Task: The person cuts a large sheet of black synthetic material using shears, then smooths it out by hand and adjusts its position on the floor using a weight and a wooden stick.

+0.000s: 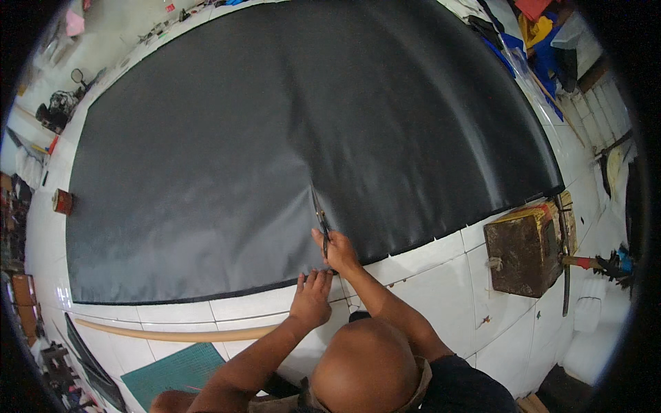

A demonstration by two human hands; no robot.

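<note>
A large black sheet of material [275,124] lies spread flat over the white tiled floor [427,268]. My right hand [339,251] grips a pair of scissors [319,219] whose blades point away from me into the sheet, at the end of a short cut running in from the near edge. My left hand [312,297] presses flat on the sheet's near edge, just left of and below the right hand, fingers spread. My knee [365,365] fills the lower middle of the view.
A long pale wooden stick [172,334] lies on the tiles near me, with a green cutting mat [179,372] beside it. A worn brown box [523,251] stands at the right. A small red tin [63,201] sits at the left; clutter lines the room's edges.
</note>
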